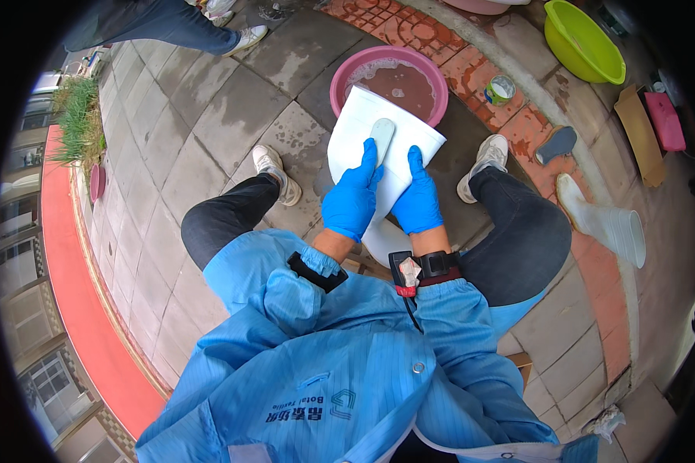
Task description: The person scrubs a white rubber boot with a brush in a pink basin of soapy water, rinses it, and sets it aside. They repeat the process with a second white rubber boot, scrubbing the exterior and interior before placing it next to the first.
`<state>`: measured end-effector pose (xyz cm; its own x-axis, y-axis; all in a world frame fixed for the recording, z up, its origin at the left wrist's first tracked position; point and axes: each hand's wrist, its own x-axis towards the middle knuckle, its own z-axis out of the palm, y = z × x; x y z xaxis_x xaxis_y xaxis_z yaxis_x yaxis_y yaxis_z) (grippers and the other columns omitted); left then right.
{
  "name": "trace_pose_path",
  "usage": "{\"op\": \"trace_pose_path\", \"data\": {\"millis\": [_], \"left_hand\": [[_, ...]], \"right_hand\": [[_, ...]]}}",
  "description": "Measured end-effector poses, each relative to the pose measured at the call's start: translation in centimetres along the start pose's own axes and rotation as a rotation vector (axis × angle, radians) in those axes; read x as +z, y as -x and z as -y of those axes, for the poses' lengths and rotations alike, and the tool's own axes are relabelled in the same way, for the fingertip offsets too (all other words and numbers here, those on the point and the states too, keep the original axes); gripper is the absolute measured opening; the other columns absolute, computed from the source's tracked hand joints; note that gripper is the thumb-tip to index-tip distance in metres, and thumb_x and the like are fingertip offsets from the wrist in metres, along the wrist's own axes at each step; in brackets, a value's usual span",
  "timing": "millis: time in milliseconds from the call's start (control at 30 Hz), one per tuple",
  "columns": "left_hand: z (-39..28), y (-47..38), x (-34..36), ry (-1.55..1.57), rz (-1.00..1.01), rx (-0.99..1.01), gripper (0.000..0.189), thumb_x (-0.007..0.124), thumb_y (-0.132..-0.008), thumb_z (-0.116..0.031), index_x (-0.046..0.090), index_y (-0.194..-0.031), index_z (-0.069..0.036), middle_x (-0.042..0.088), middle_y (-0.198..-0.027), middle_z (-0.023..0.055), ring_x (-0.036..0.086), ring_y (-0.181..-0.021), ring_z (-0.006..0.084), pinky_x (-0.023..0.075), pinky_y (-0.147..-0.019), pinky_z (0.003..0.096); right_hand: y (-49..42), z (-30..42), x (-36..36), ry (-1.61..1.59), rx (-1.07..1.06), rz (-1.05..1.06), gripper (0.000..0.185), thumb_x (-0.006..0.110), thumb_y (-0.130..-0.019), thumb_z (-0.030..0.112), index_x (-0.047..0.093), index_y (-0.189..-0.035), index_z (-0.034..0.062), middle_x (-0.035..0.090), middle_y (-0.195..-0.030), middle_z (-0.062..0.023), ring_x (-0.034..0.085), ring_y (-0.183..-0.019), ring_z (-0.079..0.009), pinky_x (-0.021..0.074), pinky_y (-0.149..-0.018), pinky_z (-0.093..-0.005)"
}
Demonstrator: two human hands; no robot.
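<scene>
A white rubber boot [353, 124] lies between my knees, its wide shaft pointing away from me over the near rim of a pink plastic basin [442, 104]. Brownish, foamy water [402, 87] fills that basin. My left hand [350, 202], in a blue disposable glove, grips a pale grey scrubbing brush [384, 136] laid against the boot's shaft; its bristles are hidden. On the shaft's right side, my right hand [420, 199], gloved alike, clasps the boot with the thumb on top. The boot's foot end shows below my wrists.
To the right lie another white boot [605, 217], a blue-grey brush [557, 144], and an open can [500, 91] of white stuff. Beyond are a lime-green basin [585, 49] and a cardboard box [640, 139]. Another person's leg [179, 29] extends in at upper left.
</scene>
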<state>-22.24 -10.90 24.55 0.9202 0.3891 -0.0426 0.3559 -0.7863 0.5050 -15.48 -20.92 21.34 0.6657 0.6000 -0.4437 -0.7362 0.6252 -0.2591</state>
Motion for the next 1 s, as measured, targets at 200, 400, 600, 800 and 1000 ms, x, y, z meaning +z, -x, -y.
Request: {"op": "trace_pose_path", "data": {"millis": [200,400,600,800,1000], "left_hand": [[-1.7,2.7,0.3,0.034,0.2,-0.02,0.054,0.05,-0.094,-0.035,0.029,-0.144,-0.034,0.063,-0.104,0.0186,0.064,-0.091,0.0339,0.0507,-0.076,0.0385],[-2.6,0.3,-0.1,0.162,0.114,-0.066,0.052,0.047,-0.096,-0.033,0.03,-0.144,-0.029,0.063,-0.101,0.0208,0.063,-0.088,0.0353,0.0493,-0.077,0.0404],[-1.9,1.9,0.6,0.098,0.154,0.075,0.053,0.047,-0.095,-0.035,0.028,-0.145,-0.031,0.062,-0.106,0.019,0.062,-0.094,0.0364,0.0486,-0.08,0.0406],[-0.6,-0.9,0.1,0.033,0.129,-0.089,0.05,0.043,-0.097,-0.033,0.03,-0.144,-0.026,0.064,-0.098,0.0197,0.064,-0.085,0.0373,0.0506,-0.069,0.0442],[-1.0,3.0,1.3,0.118,0.077,0.049,0.052,0.049,-0.095,-0.031,0.031,-0.144,-0.029,0.063,-0.093,0.0178,0.064,-0.085,0.0345,0.0498,-0.071,0.0414]], "right_hand": [[-0.5,0.0,-0.3,0.034,-0.02,-0.022,0.076,0.037,-0.089,0.065,0.032,-0.142,0.0098,0.044,-0.136,-0.0169,0.047,-0.12,-0.033,0.0409,-0.099,-0.0465],[0.1,0.0,0.1,0.103,0.018,0.046,0.078,0.034,-0.089,0.067,0.026,-0.145,0.0135,0.039,-0.14,-0.0151,0.042,-0.124,-0.0326,0.0352,-0.104,-0.0447],[0.4,0.5,0.4,0.044,-0.034,-0.003,0.079,0.033,-0.09,0.066,0.024,-0.145,0.0097,0.039,-0.139,-0.0169,0.043,-0.124,-0.0321,0.0384,-0.103,-0.0433],[0.1,-0.1,0.0,-0.007,0.018,0.106,0.074,0.039,-0.091,0.061,0.029,-0.144,0.0114,0.04,-0.141,-0.0139,0.041,-0.125,-0.0332,0.0318,-0.106,-0.0481],[0.4,0.1,-0.1,-0.013,-0.038,0.043,0.073,0.038,-0.092,0.06,0.028,-0.144,0.0092,0.041,-0.139,-0.0152,0.044,-0.124,-0.0332,0.0343,-0.105,-0.0467]]}}
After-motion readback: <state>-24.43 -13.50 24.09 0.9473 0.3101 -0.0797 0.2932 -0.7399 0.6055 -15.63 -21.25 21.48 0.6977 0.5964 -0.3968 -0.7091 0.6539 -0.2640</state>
